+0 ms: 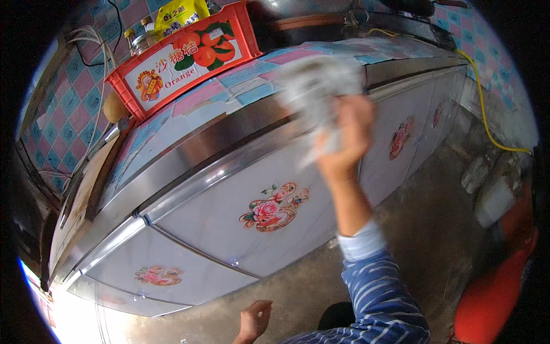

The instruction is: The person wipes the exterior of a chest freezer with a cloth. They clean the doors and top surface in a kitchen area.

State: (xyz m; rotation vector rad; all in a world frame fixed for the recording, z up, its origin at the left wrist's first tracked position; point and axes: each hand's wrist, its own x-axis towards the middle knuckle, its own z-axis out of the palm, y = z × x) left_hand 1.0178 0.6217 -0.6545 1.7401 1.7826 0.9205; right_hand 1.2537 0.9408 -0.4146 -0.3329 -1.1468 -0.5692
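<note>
A pale grey cloth [318, 84], blurred by motion, is gripped in my right hand [350, 133] near the counter's front edge. That edge is a metal strip [193, 150] below a top of pink and blue tiles [206, 103]. My left hand [255, 318] hangs low at the bottom of the view, away from the counter, fingers curled; I see nothing in it. White cabinet doors [193, 223] with flower decorations run beneath the counter.
A red plastic crate [251, 32] holding jars and a yellow packet [182, 17] stands at the back left. Behind is a large metal pot [305, 6]. A yellow hose [481, 103] hangs on the right. A red object [490, 301] is at the lower right.
</note>
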